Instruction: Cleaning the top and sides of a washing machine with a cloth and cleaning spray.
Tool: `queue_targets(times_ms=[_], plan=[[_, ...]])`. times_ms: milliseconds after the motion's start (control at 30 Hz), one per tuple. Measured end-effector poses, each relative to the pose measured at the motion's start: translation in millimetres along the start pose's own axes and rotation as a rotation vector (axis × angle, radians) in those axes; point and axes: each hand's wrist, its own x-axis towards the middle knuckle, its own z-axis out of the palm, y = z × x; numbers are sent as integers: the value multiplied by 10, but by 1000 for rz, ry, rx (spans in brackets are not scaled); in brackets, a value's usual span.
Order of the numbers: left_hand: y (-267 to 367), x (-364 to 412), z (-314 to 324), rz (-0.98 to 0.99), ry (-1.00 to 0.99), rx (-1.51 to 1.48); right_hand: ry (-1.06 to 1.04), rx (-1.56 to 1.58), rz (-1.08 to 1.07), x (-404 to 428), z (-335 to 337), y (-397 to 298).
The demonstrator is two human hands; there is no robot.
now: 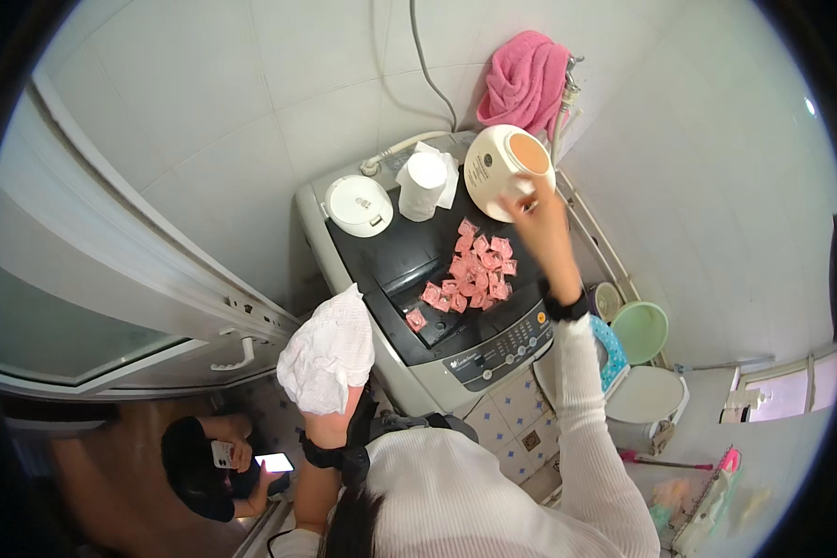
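Note:
My left hand (326, 349) is covered by a crumpled white cloth beside the washing machine's left edge; its fingers are hidden. Over the back right of the washing machine (383, 258), my right hand (540, 223) is blurred in front of a cream rounded container (492, 171) with an orange end. Whether the fingers hold anything cannot be told. A pile of small pink wrapped packets (476, 272) lies on the dark lid, with a single packet (416, 320) nearer the control panel. Behind them stand a white paper roll (425, 178) and a round white lidded container (359, 206).
A pink towel (526, 80) hangs by the tap at the back wall. A green basin (639, 332) and a toilet (645, 394) are at the right. An open door (202, 349) stands at the left, where a person (202, 467) holds phones.

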Motion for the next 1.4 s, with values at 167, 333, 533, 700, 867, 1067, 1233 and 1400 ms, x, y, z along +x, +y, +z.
queue_targets(times_ms=[167,333,533,700,867,1067,1233,1400], plan=[[23,-106,-98,10,-8,-56,-772,118,-186,-901,582,-332],[28,-148,-87,0,28,-18,-807,-156,-334,-1357,873,-262],[-8,-117,-48,-40,57,-94,-575,-34,-434,-1380,942,-274],[-61,-105,-100,-66,-25,-115,-602,37,-408,-1350,1008,-231],[-100,-124,-284,-96,-32,-102,-640,73,-307,-1255,925,-220],[-99,-103,-319,-86,2,-1,-507,401,69,-1091,544,-756],[-150,-32,-61,-88,-130,213,-350,367,-134,-1151,536,-1054],[-179,-44,-52,-161,-11,-59,-354,247,-163,-1279,619,-1054]])
